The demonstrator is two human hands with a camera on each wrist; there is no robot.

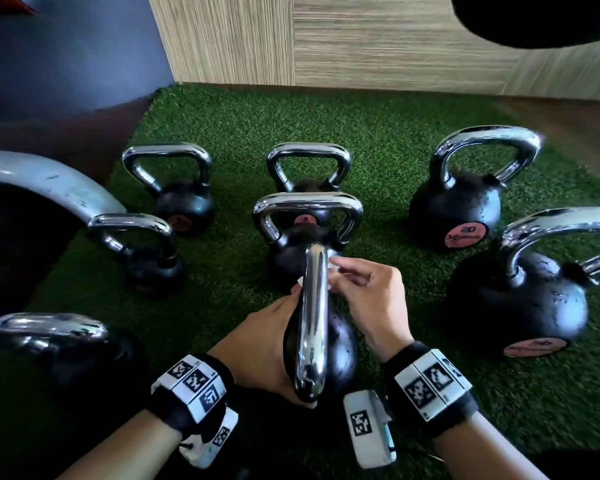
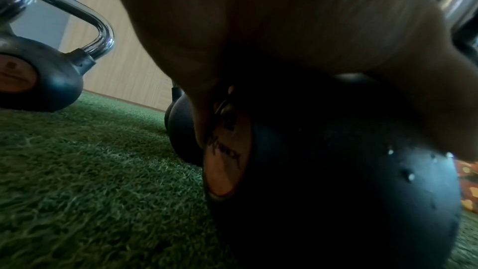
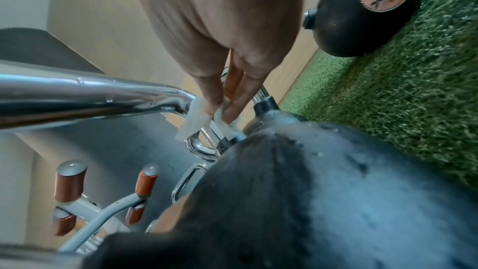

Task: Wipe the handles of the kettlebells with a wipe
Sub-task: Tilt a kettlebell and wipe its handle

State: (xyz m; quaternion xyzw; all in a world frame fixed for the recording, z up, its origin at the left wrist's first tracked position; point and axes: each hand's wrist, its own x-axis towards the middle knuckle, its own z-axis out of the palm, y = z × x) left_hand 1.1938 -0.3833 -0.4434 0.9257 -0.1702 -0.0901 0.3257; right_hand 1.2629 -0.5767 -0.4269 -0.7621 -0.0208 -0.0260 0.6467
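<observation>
The nearest kettlebell (image 1: 340,355) is black with a chrome handle (image 1: 312,323) that I see end-on from the head view. My left hand (image 1: 267,344) grips its round body (image 2: 336,171), thumb low and fingers over the far side. My right hand (image 1: 347,275) pinches a small white wipe (image 1: 333,268) against the far bend of the handle. In the right wrist view two fingertips (image 3: 227,109) press the wipe (image 3: 196,118) onto the handle (image 3: 103,97) just above where it meets the ball. Water droplets sit on the black body.
Several other chrome-handled kettlebells (image 1: 465,199) stand around on green turf (image 1: 222,126). A wood-panel wall (image 1: 361,43) closes the back. A grey curved machine bar (image 1: 59,188) lies at the left. A grey rack with brown grips (image 3: 70,179) shows in the right wrist view.
</observation>
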